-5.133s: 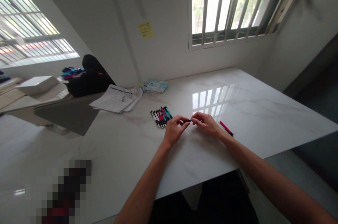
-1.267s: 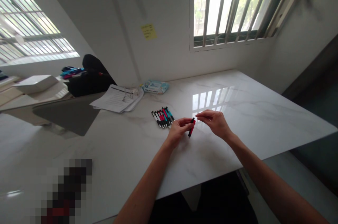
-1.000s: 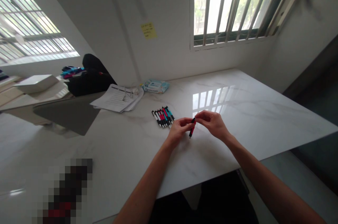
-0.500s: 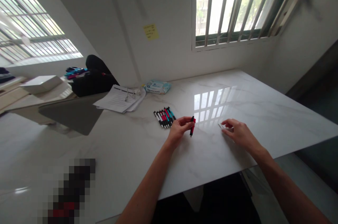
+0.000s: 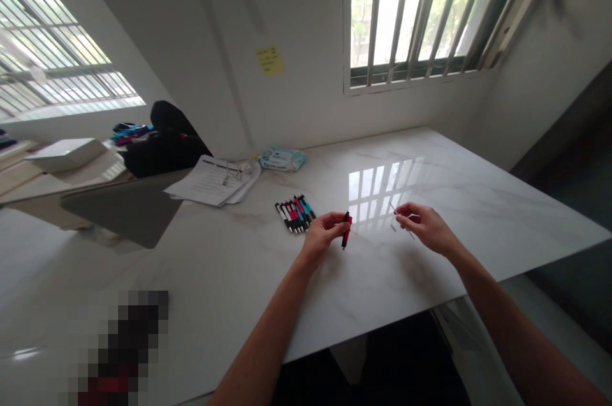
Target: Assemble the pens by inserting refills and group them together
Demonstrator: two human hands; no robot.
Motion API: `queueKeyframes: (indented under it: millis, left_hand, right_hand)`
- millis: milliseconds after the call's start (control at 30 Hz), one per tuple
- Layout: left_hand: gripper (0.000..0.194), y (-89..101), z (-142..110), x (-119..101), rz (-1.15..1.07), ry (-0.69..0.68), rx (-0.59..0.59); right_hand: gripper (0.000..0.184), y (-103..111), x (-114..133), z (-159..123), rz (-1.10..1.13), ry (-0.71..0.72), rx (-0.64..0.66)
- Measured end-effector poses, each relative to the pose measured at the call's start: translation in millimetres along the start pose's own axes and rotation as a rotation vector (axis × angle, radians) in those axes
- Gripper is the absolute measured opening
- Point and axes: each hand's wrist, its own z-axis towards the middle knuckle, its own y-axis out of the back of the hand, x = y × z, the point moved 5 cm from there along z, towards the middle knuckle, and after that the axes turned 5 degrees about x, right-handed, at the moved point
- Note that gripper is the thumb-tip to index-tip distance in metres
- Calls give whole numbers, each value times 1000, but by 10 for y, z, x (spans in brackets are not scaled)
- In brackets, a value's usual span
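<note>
My left hand point(image 5: 324, 235) is closed around a red and black pen point(image 5: 346, 235), holding it upright just above the table with its tip down. To the right, my right hand point(image 5: 423, 226) pinches a thin pen refill point(image 5: 392, 207) between thumb and fingertips, raised a little off the surface. The refill slants, and its lower end shows below the fingers. A small grey piece point(image 5: 393, 227) appears by the right fingertips; whether it is an object or a reflection I cannot make out. Beyond my left hand lies a row of several pens point(image 5: 292, 213) in white, red, blue and black.
A white marbled table point(image 5: 478, 202) stretches in front of me. Toward the back are a wet-wipes pack point(image 5: 282, 159) and stacked papers point(image 5: 205, 184) with a cable on top. A grey panel point(image 5: 129, 211) and a white box point(image 5: 67, 155) stand at left.
My right hand has lifted slightly with the refill, which now shows more of its length and slants. The left hand keeps the pen in place. The view has shifted a little.
</note>
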Motion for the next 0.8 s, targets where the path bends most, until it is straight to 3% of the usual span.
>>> queueKeyframes:
  millis: [133,233,433,667,733,800]
  left_hand:
    - [40,-22,-8,15,6,9,20]
    - [38,-39,-18,-5,24,-1,40]
    - [35,-51,-40,-89,56,-34,60]
    - [34,-88,-41,-86,56,-42,85]
    - [34,-81,-36,-81,48,-48,81]
    - [34,-56,-32,-90,21,-61,62]
  right_hand:
    - [34,-226,397,103,467,120,-3]
    - [32,-372,600,168,615,186,-44]
    - [32,-531,691,269,596,215,-82]
    - [30,-722,651,274,520,209,59]
    - [33,-700,618,262,394,215,89]
    - [38,-548,537,248,247,224,-2]
